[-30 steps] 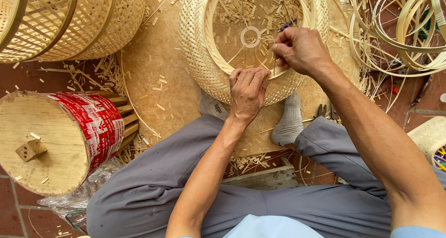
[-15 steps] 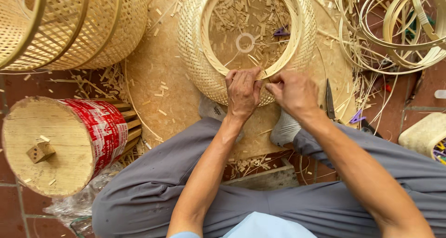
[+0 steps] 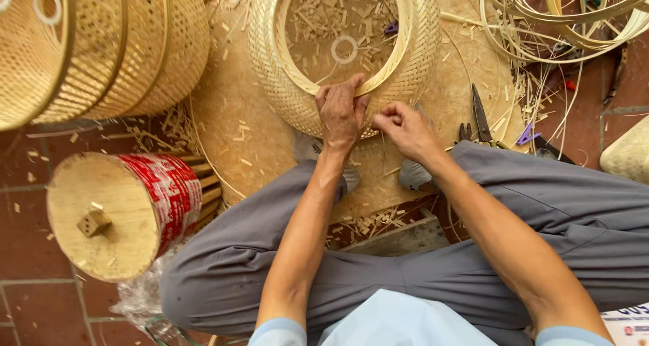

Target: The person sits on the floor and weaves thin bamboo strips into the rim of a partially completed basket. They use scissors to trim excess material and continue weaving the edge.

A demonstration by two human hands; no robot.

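A red brick floor (image 3: 40,184) is seen below, with a round board (image 3: 270,150) strewn with shavings laid on it. The near rim of a woven basket (image 3: 419,55) on the board is gripped by the left hand (image 3: 341,113), while a thin strip is pinched by the right hand (image 3: 404,126) just beside it. Shears (image 3: 481,116) are left farther right.

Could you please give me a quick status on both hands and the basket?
Left hand gripping woven basket rim. Right hand pinching at the rim beside it. Shears lying clear.

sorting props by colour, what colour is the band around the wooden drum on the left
Red with white markings, on the wooden drum; clearest in the head view.
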